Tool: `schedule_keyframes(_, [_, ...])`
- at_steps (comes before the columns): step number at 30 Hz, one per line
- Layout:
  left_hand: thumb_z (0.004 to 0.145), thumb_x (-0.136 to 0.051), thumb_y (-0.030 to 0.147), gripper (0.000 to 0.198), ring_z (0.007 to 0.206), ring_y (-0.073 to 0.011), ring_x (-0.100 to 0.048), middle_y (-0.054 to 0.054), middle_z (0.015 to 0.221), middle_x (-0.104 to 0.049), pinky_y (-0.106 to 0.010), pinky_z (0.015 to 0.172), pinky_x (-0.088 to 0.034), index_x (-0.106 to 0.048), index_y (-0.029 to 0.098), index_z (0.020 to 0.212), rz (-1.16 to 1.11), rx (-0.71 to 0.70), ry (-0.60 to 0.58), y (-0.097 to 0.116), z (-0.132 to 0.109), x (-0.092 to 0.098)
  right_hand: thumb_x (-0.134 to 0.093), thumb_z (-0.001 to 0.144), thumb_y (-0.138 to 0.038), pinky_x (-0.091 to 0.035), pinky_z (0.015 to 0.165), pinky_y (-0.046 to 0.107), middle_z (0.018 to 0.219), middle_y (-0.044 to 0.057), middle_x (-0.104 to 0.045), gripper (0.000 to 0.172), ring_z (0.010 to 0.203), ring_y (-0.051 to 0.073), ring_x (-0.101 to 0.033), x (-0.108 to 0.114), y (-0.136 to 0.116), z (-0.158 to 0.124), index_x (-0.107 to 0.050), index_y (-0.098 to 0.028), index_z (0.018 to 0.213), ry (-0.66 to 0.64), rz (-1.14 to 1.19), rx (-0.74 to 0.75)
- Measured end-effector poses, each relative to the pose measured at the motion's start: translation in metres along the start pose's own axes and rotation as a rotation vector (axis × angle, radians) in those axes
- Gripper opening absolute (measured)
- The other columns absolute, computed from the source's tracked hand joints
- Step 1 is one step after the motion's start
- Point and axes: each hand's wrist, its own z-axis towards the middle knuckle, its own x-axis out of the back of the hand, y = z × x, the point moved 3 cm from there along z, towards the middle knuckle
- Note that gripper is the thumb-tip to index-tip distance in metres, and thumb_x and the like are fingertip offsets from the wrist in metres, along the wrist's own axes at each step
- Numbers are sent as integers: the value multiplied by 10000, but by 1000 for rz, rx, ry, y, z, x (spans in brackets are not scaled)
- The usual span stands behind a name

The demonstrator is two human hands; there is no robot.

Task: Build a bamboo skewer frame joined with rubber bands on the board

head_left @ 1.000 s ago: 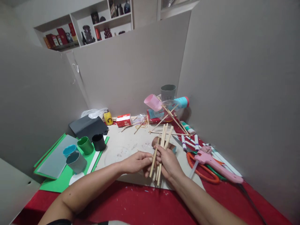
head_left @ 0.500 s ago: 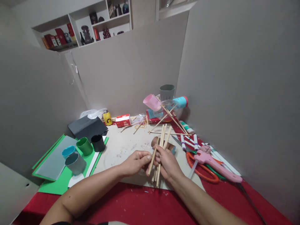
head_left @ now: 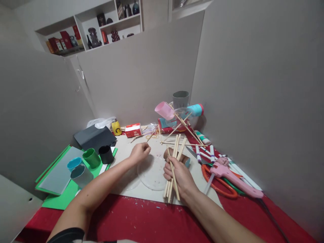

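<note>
My right hand (head_left: 178, 173) is wrapped round a bundle of several thin wooden sticks (head_left: 176, 148), which point up and slightly away from me. One stick slants across the front of the bundle. My left hand (head_left: 140, 152) is over the pale board, with its fingers curled together. It covers the near end of a loose wooden stick (head_left: 150, 137); whether it grips that stick is hidden. Beyond the right hand lies a brown cardboard tube (head_left: 168, 153) with a blue end. Between my hands a clear round plastic disc (head_left: 153, 175) rests on the board.
A stick frame bearing a pink paper cup (head_left: 165, 110) stands at the back. Right lie a pink glue gun (head_left: 234, 177), orange-handled scissors (head_left: 219, 190) and markers (head_left: 212, 153). Left, paper cups, including a green one (head_left: 91, 158), stand on green sheets. A red box (head_left: 133, 130) sits behind.
My left hand has left the bundle and moved forward and left to the loose stick. The slanting stick now lies across the bundle in my right hand, which has stayed in place.
</note>
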Motion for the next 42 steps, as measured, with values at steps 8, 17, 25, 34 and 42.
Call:
schedule_keyframes(8, [824,-546,294,255,978,-282,-620,-187,1025,-678,-335,822,-428,-662,135,987,317,176,53,-23,62,-6,-649,718,-310,-172,301,144,407,-120,-290,276,316,38,-231,2,0,3,-402,-212,645,2,29,4])
schedule_keyframes(17, [828,-496,176,274,1049,-294,-625,-212,1103,-662,-353,871,-465,-671,104,1027,462,241,-52,-28,79,-16,-614,747,-297,-171,300,141,411,-111,-315,252,314,35,-234,1,1,3,-404,-205,643,19,25,-34])
schedule_keyframes(25, [760,-582,154,233,1045,-313,-626,-223,1090,-665,-354,863,-468,-679,93,963,410,278,-108,-38,54,5,-601,769,-282,-174,303,144,422,-110,-309,258,316,36,-235,0,3,3,-385,-210,648,18,16,-51])
schedule_keyframes(34, [700,-643,137,80,600,-184,-620,-64,641,-641,-285,610,-487,-615,141,775,-33,311,-152,-44,13,30,-582,806,-262,-171,312,143,436,-105,-307,252,322,35,-237,0,5,3,-383,-208,661,11,0,-78])
schedule_keyframes(42, [769,-597,268,261,426,-74,-480,48,589,-540,-212,467,-450,-507,171,993,-587,270,-159,-8,-46,26,-593,814,-215,-213,312,129,521,-45,-493,134,343,31,-325,5,11,6,-491,-171,738,-2,-84,-47])
